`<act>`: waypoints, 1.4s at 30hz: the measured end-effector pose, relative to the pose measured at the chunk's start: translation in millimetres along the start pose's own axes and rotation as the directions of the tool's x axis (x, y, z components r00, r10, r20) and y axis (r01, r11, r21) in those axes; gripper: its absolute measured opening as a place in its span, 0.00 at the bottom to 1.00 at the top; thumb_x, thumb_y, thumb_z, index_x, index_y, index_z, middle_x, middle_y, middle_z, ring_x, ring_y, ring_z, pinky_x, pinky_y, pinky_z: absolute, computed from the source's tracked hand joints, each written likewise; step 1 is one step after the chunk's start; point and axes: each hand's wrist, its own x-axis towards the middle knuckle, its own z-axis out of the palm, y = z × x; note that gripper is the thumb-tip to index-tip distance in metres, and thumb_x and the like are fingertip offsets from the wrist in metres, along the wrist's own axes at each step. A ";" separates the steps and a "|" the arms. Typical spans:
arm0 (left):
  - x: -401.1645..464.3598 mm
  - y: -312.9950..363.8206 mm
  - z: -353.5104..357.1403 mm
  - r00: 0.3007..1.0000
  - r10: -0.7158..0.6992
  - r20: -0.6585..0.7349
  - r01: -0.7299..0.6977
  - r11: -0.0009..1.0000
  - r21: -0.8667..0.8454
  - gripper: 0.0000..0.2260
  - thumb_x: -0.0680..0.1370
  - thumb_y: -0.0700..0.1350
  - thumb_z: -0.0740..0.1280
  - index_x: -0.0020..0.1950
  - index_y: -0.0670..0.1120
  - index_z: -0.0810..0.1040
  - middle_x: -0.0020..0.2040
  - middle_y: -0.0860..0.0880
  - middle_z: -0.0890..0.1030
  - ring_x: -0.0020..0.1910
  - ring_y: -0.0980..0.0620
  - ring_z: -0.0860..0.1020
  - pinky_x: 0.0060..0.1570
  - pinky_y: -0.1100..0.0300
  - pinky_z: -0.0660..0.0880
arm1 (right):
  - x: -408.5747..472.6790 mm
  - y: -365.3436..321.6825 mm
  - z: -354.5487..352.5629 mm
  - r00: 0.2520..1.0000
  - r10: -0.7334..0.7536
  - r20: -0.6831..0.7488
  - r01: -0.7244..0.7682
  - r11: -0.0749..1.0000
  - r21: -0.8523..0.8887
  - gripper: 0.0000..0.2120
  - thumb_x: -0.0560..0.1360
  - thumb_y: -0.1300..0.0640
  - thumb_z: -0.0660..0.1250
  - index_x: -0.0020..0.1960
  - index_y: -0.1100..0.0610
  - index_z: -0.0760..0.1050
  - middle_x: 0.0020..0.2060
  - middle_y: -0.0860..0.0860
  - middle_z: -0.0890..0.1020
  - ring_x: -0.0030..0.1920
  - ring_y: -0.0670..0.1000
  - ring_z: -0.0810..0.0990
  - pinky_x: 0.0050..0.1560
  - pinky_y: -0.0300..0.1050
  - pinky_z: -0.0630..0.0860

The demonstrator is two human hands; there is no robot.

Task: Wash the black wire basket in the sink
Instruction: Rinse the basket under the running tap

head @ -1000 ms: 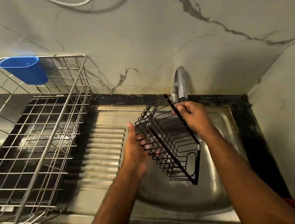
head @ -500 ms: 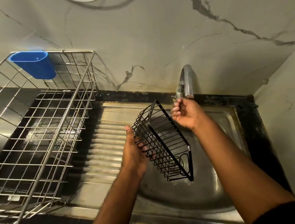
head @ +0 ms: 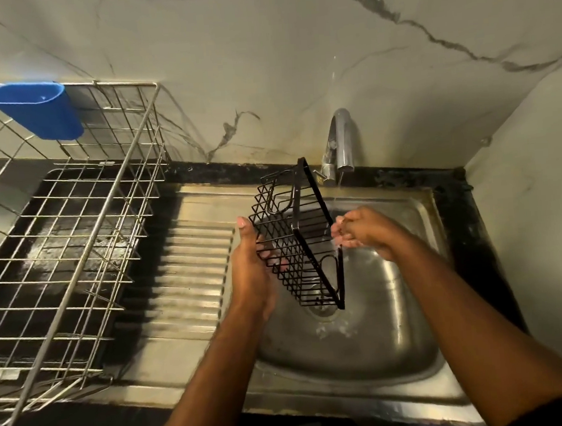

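Observation:
The black wire basket [head: 295,238] hangs tilted on its side over the steel sink [head: 367,347], its open side facing right. My left hand [head: 248,269] holds it from the left, thumb up, fingers showing through the wires. My right hand [head: 362,231] is at the basket's right rim with fingers bunched under the water stream [head: 336,198] from the tap [head: 343,140]. Whether those fingers pinch the rim cannot be made out.
A large steel dish rack [head: 104,206] stands on the left counter, with a blue cup holder [head: 34,109] hooked on its back corner. The ribbed drainboard [head: 190,270] lies between rack and sink. Marble walls close in behind and on the right.
My right hand left the basket's rim, went up to the tap, then dropped back beside the rim. Water now runs. The basket stands more upright in my left hand.

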 end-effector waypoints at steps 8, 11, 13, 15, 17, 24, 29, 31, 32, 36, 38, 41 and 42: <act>-4.1 -0.8 -4.1 0.998 0.022 -0.064 -0.027 0.996 -0.080 0.43 0.73 0.73 0.62 0.68 0.36 0.77 0.36 0.50 0.81 0.39 0.50 0.79 0.52 0.45 0.74 | 0.5 -3.7 -1.2 0.956 -0.055 -0.287 0.146 0.941 0.305 0.17 0.84 0.49 0.58 0.54 0.60 0.80 0.46 0.56 0.86 0.47 0.52 0.86 0.45 0.43 0.81; -6.1 3.3 -4.3 0.993 0.059 -0.106 -0.070 0.992 -0.106 0.42 0.67 0.76 0.68 0.60 0.38 0.80 0.38 0.45 0.78 0.39 0.49 0.76 0.53 0.41 0.72 | 1.0 -23.1 1.9 0.987 -0.006 -0.158 0.100 0.797 0.595 0.18 0.84 0.49 0.57 0.50 0.59 0.80 0.42 0.55 0.85 0.43 0.50 0.85 0.46 0.43 0.80; -9.4 5.9 -5.3 0.988 0.088 -0.129 -0.101 0.990 -0.100 0.46 0.71 0.73 0.66 0.59 0.28 0.74 0.38 0.38 0.81 0.38 0.51 0.77 0.57 0.39 0.72 | 1.5 -37.1 7.2 0.998 0.032 -0.048 0.017 0.637 0.771 0.17 0.84 0.51 0.57 0.47 0.59 0.79 0.39 0.54 0.84 0.41 0.49 0.83 0.44 0.41 0.79; -16.0 12.5 -1.9 0.984 0.121 -0.130 -0.133 0.987 -0.090 0.53 0.70 0.72 0.65 0.65 0.22 0.60 0.48 0.28 0.79 0.40 0.49 0.82 0.62 0.39 0.72 | 4.0 -48.4 11.7 0.997 0.072 0.010 -0.048 0.540 0.841 0.16 0.84 0.54 0.57 0.45 0.58 0.78 0.36 0.53 0.82 0.38 0.48 0.80 0.39 0.38 0.75; -20.0 15.2 -3.3 0.983 0.129 -0.129 -0.145 0.982 -0.123 0.51 0.70 0.71 0.65 0.67 0.24 0.65 0.57 0.26 0.74 0.54 0.36 0.83 0.66 0.38 0.73 | 7.9 -57.8 14.0 0.995 0.090 0.042 -0.082 0.499 0.863 0.15 0.83 0.57 0.57 0.41 0.56 0.76 0.30 0.51 0.79 0.32 0.46 0.75 0.31 0.35 0.69; -13.6 8.5 -10.5 0.973 0.195 -0.126 -0.206 0.975 -0.081 0.26 0.73 0.73 0.61 0.29 0.53 0.80 0.29 0.57 0.77 0.35 0.56 0.76 0.59 0.41 0.69 | 9.3 -55.7 17.6 0.998 -0.037 -0.046 0.050 0.945 0.324 0.12 0.84 0.56 0.59 0.53 0.62 0.79 0.44 0.55 0.84 0.44 0.51 0.83 0.47 0.43 0.80; -9.8 -0.4 -11.6 0.977 0.131 -0.171 -0.160 0.973 -0.165 0.34 0.60 0.79 0.71 0.41 0.49 0.73 0.35 0.54 0.77 0.43 0.48 0.77 0.62 0.36 0.71 | 7.8 -45.6 3.7 0.997 -0.001 -0.081 0.022 0.964 0.265 0.10 0.82 0.61 0.62 0.59 0.66 0.76 0.53 0.60 0.83 0.52 0.56 0.83 0.48 0.45 0.80; -10.3 0.0 -11.6 0.979 0.122 -0.164 -0.150 0.974 -0.171 0.36 0.58 0.78 0.73 0.43 0.48 0.71 0.35 0.53 0.77 0.43 0.48 0.76 0.62 0.38 0.71 | 4.8 -41.3 2.3 0.993 -0.022 -0.118 0.054 0.959 0.277 0.11 0.83 0.60 0.61 0.59 0.65 0.76 0.53 0.60 0.83 0.52 0.55 0.83 0.51 0.47 0.81; -10.2 -0.9 -10.7 0.981 0.115 -0.159 -0.143 0.973 -0.182 0.36 0.58 0.78 0.73 0.44 0.48 0.71 0.35 0.54 0.77 0.42 0.49 0.77 0.62 0.38 0.71 | 3.8 -39.4 1.1 0.988 -0.033 -0.153 0.075 0.959 0.274 0.12 0.84 0.58 0.60 0.58 0.65 0.77 0.53 0.60 0.83 0.52 0.55 0.82 0.54 0.49 0.81; -12.5 0.9 -7.0 0.978 0.137 -0.158 -0.170 0.961 -0.219 0.24 0.67 0.72 0.69 0.40 0.51 0.82 0.32 0.54 0.78 0.36 0.52 0.78 0.57 0.39 0.74 | 2.9 -34.8 -6.8 0.971 -0.033 -0.235 0.121 0.920 0.372 0.16 0.85 0.53 0.58 0.53 0.63 0.78 0.49 0.60 0.84 0.52 0.56 0.84 0.57 0.50 0.81; -15.6 3.1 -4.7 0.982 0.114 -0.151 -0.148 0.960 -0.237 0.34 0.72 0.69 0.65 0.59 0.40 0.80 0.31 0.54 0.77 0.32 0.54 0.79 0.52 0.42 0.75 | 0.8 -35.8 -8.9 0.969 -0.038 -0.243 0.141 0.894 0.425 0.17 0.85 0.52 0.57 0.52 0.62 0.78 0.49 0.59 0.85 0.51 0.55 0.85 0.52 0.47 0.82; -18.1 10.3 -0.6 0.979 0.104 -0.175 -0.144 0.962 -0.234 0.49 0.72 0.67 0.62 0.78 0.31 0.55 0.29 0.54 0.76 0.29 0.56 0.77 0.47 0.48 0.76 | -2.4 -40.1 -9.1 0.976 -0.064 -0.208 0.169 0.823 0.542 0.19 0.85 0.49 0.56 0.53 0.61 0.79 0.47 0.58 0.86 0.48 0.54 0.85 0.45 0.44 0.81; -18.4 12.0 -0.4 0.980 0.098 -0.171 -0.141 0.955 -0.261 0.50 0.71 0.67 0.62 0.78 0.31 0.53 0.28 0.54 0.75 0.28 0.56 0.76 0.45 0.48 0.76 | -3.4 -42.7 -9.0 0.980 -0.062 -0.188 0.165 0.778 0.606 0.20 0.85 0.48 0.55 0.52 0.61 0.79 0.45 0.57 0.86 0.46 0.53 0.85 0.44 0.43 0.81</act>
